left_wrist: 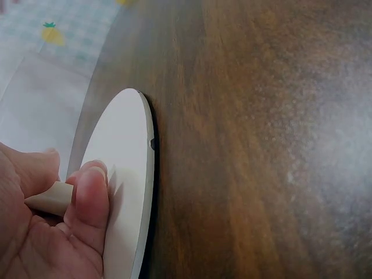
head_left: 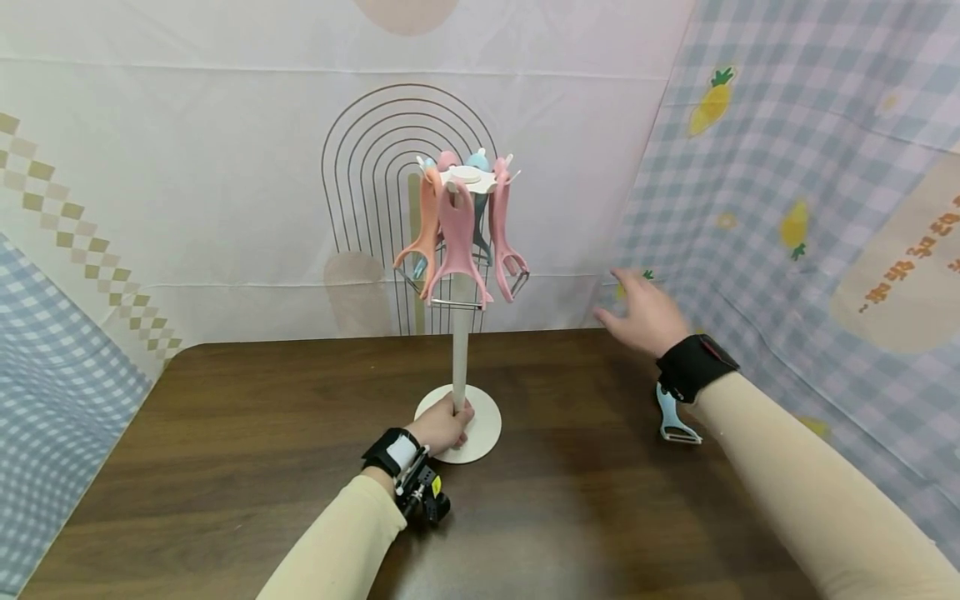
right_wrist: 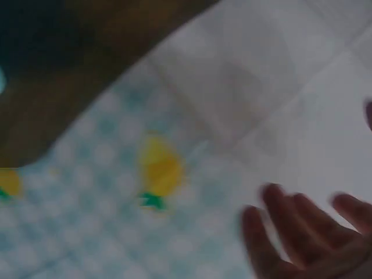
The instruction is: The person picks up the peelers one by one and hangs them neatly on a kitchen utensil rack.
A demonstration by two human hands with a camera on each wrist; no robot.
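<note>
A white stand (head_left: 461,358) rises from a round base (head_left: 486,421) on the table. My left hand (head_left: 441,427) holds its pole low down, fingers curled round it just above the base (left_wrist: 125,139). From the stand's top hang several Y-shaped peelers: an orange peeler (head_left: 428,208), a pink peeler (head_left: 457,225) in front, another pink peeler (head_left: 500,212) at the right, and bluish ones behind, partly hidden. My right hand (head_left: 647,317) is in the air at the right, fingers spread and holding nothing. Below its wrist lies a light blue peeler (head_left: 669,415), partly covered by the wristband.
The dark wooden table (head_left: 247,450) runs back to a pale patterned cloth (head_left: 225,208). A blue checked cloth (head_left: 750,225) with yellow fruit prints hangs close on the right, near my right arm. Another checked cloth (head_left: 56,350) hangs on the left.
</note>
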